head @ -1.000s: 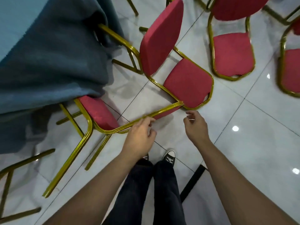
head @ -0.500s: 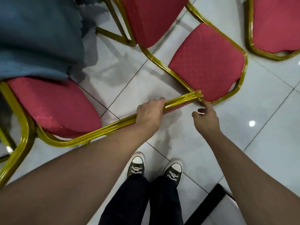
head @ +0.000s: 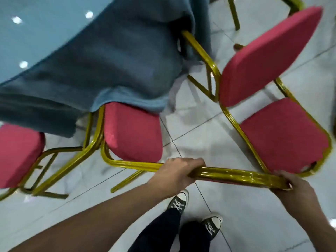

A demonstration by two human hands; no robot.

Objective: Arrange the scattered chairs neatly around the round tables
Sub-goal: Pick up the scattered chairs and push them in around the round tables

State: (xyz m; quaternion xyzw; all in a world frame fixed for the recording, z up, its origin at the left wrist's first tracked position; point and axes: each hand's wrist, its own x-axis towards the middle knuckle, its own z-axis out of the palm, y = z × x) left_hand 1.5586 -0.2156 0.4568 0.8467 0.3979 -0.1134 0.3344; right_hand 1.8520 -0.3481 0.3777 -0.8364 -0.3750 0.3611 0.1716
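Both hands (head: 174,174) (head: 298,188) around the unmarked gold chair frame (head: 227,174).

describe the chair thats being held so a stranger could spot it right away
Start at the blue tablecloth. Three red chairs stand along its edge; the held chair is the middle one, its seat partly under the cloth. Only it has both the left hand and right hand gripping its gold frame.
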